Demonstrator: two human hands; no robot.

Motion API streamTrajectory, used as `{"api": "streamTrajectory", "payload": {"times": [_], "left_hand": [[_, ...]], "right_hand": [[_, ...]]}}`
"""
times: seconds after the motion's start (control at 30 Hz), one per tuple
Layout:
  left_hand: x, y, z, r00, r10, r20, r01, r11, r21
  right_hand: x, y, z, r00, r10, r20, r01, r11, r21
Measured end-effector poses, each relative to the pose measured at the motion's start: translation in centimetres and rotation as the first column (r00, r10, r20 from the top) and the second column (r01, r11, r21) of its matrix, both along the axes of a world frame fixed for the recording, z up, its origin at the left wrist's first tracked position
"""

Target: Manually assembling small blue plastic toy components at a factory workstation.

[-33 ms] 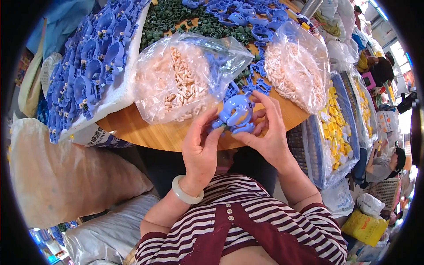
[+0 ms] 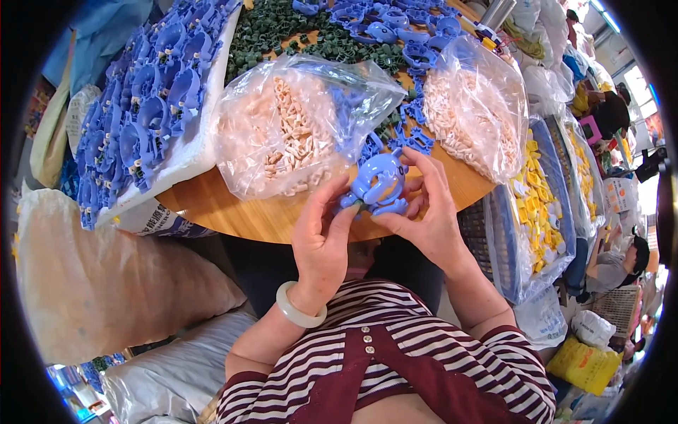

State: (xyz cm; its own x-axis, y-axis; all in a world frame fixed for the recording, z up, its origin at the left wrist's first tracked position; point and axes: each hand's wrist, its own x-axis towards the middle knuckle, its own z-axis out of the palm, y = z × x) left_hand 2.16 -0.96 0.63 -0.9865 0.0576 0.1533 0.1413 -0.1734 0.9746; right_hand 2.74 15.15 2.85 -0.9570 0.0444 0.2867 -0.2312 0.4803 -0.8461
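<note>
Over the front edge of the wooden table [image 2: 265, 219], I hold a shiny blue plastic animal-shaped toy figure [image 2: 381, 178] between both hands. My left hand [image 2: 319, 233] grips its left side, thumb pressed near a small dark green piece [image 2: 361, 205]. How that piece sits on the figure is partly hidden by my fingers. My right hand [image 2: 432, 212] is closed round the right side, with a finger at the top and the thumb at the bottom. Just beyond my hands lies a clear bag [image 2: 244, 138] of small pale pink pieces; loose blue parts [image 2: 406, 136] are beside it.
Another clear bag [image 2: 473, 116] of pale pieces lies at the right. Dark green parts [image 2: 282, 28] and blue parts cover the far table. Blue assemblies fill a white foam tray [image 2: 194, 152] at left. Yellow parts [image 2: 540, 212] sit in a lined crate. Large sacks [image 2: 106, 275] flank me.
</note>
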Motion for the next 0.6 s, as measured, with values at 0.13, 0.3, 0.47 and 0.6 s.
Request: {"api": "streamTrajectory", "payload": {"times": [0.13,0.3,0.47,0.6], "left_hand": [[-0.3,0.0,-0.2,1.000,-0.014,-0.005,0.014,1.000,0.019],[-0.4,0.2,0.3,0.999,-0.013,0.044,0.010,0.998,0.069],[-1.3,0.4,0.3,0.998,-0.035,0.055,0.028,0.992,0.120],[-1.3,0.1,0.9,0.994,-0.029,0.109,0.017,0.994,0.109]], "right_hand": [[-0.7,0.5,-1.2,0.994,0.068,0.083,-0.054,0.985,-0.162],[-1.0,0.7,-1.3,0.994,0.087,0.064,-0.080,0.992,-0.095],[-1.4,0.8,-1.0,0.981,0.175,0.081,-0.132,0.915,-0.381],[-1.9,0.4,-0.8,0.977,0.155,0.146,-0.108,0.951,-0.290]]}}
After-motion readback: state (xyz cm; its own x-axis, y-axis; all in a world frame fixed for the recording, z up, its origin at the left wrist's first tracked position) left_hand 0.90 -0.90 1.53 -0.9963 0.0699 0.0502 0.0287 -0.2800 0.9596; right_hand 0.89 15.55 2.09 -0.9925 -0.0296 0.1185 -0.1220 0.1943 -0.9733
